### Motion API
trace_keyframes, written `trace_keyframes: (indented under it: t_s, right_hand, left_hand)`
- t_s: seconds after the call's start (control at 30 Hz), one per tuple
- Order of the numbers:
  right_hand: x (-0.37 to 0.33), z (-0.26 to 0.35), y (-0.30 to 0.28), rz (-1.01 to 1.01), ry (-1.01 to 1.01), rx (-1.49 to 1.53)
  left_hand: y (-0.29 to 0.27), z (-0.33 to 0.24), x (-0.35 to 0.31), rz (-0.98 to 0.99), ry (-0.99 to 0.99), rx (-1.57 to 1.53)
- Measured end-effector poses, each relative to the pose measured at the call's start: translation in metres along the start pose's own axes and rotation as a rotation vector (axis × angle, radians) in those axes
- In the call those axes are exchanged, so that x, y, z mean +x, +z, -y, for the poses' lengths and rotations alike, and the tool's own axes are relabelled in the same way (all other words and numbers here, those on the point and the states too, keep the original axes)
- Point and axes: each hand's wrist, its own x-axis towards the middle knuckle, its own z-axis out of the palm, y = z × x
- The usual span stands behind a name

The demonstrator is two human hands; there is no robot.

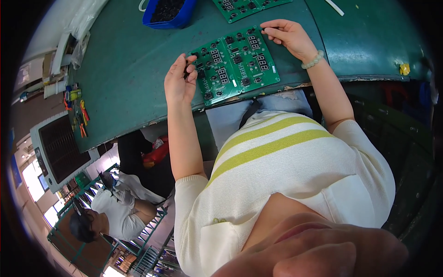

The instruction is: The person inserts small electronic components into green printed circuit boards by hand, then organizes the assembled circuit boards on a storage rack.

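Note:
A green circuit board panel (235,87) lies flat near the table's front edge, with several digit displays and small black round parts on it. At its left edge is my left hand (181,81), its fingers curled around something small and dark that I cannot make out, fingertips close to the upper left corner. My right hand (290,39) is at the upper right corner, thumb and forefinger pinched on what looks like a small black part. A bracelet of pale beads (314,60) circles the right wrist.
Beyond the panel stands a blue bin (168,21) of small black parts, beside another green circuit board (240,14). Pliers (84,113) hang at the table's left edge. A yellow scrap (404,69) sits at the right. A co-worker (122,207) is at lower left.

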Motion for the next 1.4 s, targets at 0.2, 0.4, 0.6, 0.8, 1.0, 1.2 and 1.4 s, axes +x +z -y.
trace_keyframes:
  t_s: [0.2,0.4,0.6,0.8,1.0,1.2,1.4]
  right_hand:
    - [0.0,0.0,0.007,-0.029,-0.064,-0.4]
    - [0.003,-0.004,0.007,-0.01,-0.2,-0.67]
    - [0.002,0.005,0.011,0.062,-0.264,-0.814]
    - [0.003,0.013,0.019,0.03,-0.271,-0.978]
    - [0.0,0.015,0.018,0.068,-0.338,-1.051]
    - [0.004,0.019,0.023,0.069,-0.291,-1.086]
    - [0.013,0.006,0.011,0.132,-0.208,-0.934]
  left_hand:
    - [-0.001,0.007,0.002,0.082,-0.034,-0.057]
    - [0.012,0.006,-0.008,-0.015,-0.029,-0.127]
    - [-0.009,0.008,-0.005,0.048,-0.092,-0.214]
    - [-0.007,0.007,-0.006,0.093,-0.092,-0.196]
    - [-0.002,0.003,-0.008,0.115,-0.036,0.045]
    - [-0.006,0.002,-0.01,0.008,0.081,0.51]
    - [0.002,0.018,-0.006,0.051,0.475,1.258]
